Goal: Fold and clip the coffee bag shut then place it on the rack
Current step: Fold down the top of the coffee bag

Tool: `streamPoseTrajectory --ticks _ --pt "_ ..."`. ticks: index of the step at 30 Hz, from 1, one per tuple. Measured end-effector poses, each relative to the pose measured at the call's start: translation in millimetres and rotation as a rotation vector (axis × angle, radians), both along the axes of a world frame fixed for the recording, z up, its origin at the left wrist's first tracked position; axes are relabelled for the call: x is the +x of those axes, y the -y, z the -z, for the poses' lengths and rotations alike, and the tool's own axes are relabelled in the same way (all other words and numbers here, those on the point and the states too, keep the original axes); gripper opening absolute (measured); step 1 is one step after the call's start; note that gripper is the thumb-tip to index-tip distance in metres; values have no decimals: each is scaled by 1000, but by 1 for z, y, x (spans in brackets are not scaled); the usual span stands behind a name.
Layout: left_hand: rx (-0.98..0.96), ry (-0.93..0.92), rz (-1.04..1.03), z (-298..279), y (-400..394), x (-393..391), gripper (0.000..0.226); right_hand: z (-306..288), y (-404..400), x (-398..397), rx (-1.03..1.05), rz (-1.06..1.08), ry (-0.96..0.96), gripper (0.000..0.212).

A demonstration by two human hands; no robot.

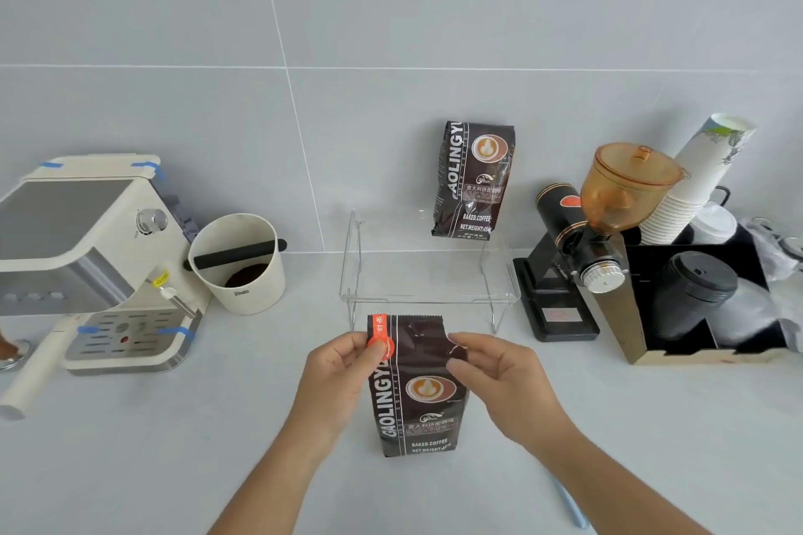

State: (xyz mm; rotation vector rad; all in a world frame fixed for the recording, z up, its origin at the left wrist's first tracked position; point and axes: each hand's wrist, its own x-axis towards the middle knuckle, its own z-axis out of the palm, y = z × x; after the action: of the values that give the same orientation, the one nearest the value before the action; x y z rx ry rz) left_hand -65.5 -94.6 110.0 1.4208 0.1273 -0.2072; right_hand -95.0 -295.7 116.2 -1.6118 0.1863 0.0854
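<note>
A dark brown coffee bag (417, 400) stands upright on the grey counter in front of me, its top flat and unfolded. An orange seal strip (381, 334) runs down its upper left corner. My left hand (343, 374) pinches the bag's upper left edge at that strip. My right hand (495, 374) grips the upper right edge. Behind it stands a clear acrylic rack (430, 298). A second, identical coffee bag (476, 180) stands on the rack's top, leaning against the wall. A pale blue stick-shaped thing (571, 506) lies on the counter under my right forearm, mostly hidden.
A cream espresso machine (91, 256) fills the left side, with a cream knock box (239, 265) beside it. On the right stand a black coffee grinder (582, 243) with an amber hopper, a stack of paper cups (695, 182) and a black organiser box (712, 304).
</note>
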Motion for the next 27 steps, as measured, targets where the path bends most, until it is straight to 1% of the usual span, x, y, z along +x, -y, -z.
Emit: streamPoseTrajectory --ticks 4,7,10,15,18,20,22,24,26,27 --pt "24 -4 -33 -7 2 2 13 -10 -4 5 10 44 8 26" --pt "-28 -10 -86 -12 2 1 9 -14 -7 6 4 57 25 25" --pt "-37 -8 -98 -16 2 1 20 -16 -10 7 4 36 46 28" --pt "104 110 -45 -18 -9 3 34 -18 -11 10 -61 4 81 31" --pt "97 129 -22 -16 -12 4 27 -16 -10 10 -68 9 99 32" --pt "108 157 -7 -14 -11 1 21 -12 -10 8 -124 -6 134 39" --pt "158 189 22 -13 -12 -1 21 -11 -9 6 -222 -32 156 46" --pt "250 219 72 -14 -16 -2 27 -12 -7 4 -321 -67 172 47" --pt "398 262 133 -14 -19 -2 40 -14 -7 3 -393 -96 189 45" --pt "484 292 153 -14 -20 -3 42 -16 -8 3 -434 -117 200 42"
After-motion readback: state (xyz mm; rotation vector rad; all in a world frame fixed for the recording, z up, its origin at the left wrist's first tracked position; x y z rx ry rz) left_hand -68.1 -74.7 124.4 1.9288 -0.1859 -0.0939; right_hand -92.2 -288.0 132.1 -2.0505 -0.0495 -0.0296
